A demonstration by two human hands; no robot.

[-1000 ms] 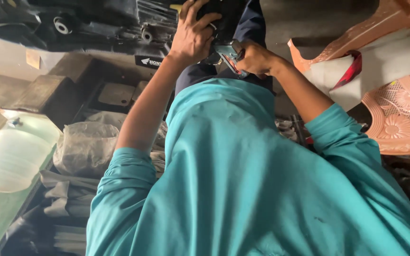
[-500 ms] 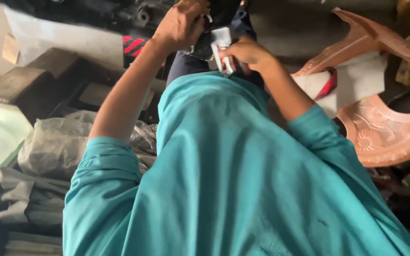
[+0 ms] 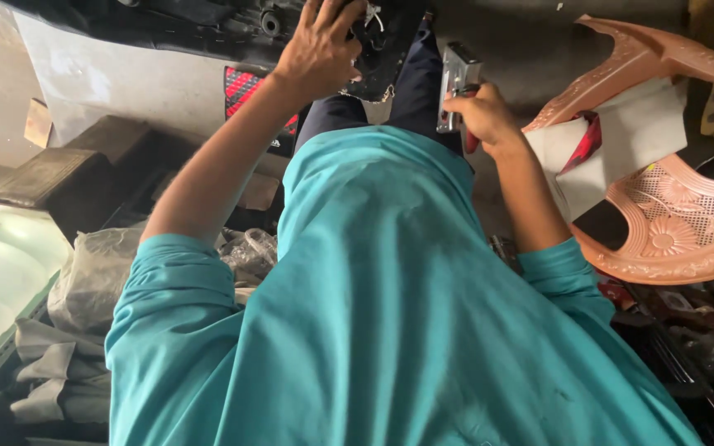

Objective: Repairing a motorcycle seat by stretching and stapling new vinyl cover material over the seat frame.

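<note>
up top, left hand [image 3: 317, 51] fingers grip a stiff black part [image 3: 378, 41]; right hand [image 3: 479, 116] fingers clamp a hard metal tool [image 3: 457, 78] by its handle.

The tool [image 3: 459, 83] in the right fingers [image 3: 474, 106] looks like bright, smooth metal with a red grip. The part [image 3: 382, 37] under the left fingers [image 3: 324, 41] is matt black plastic, ragged at its edge. Right of them, the chair [image 3: 671, 231] is glossy moulded plastic. The shirt [image 3: 390, 330] is matt teal cloth.
</note>
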